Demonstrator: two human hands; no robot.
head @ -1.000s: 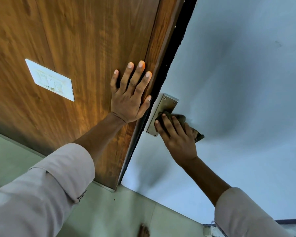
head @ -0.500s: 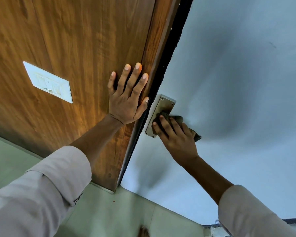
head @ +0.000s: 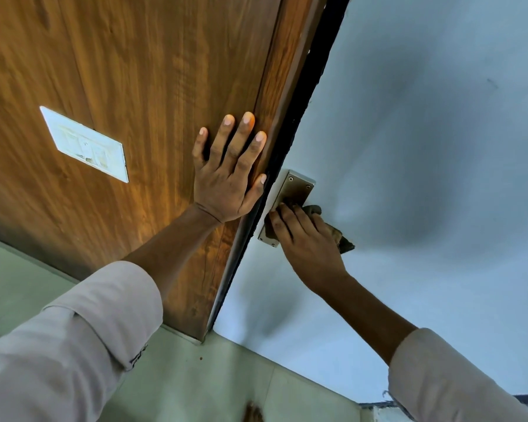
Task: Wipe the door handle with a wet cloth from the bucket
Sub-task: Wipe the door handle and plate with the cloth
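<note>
A brushed metal handle plate is fixed at the edge of the wooden door. My right hand presses a dark brownish cloth against the plate's lower half, and its fingers hide the handle itself. My left hand lies flat on the wooden door face with its fingers spread, just left of the plate. No bucket is in view.
A white rectangular label is stuck on the door to the left. A pale blue-grey wall fills the right side. Light green floor tiles lie below, with a brown stain near the bottom edge.
My right hand and the cloth have slid a little down the plate, baring more of its top. My left hand has shifted slightly lower on the door.
</note>
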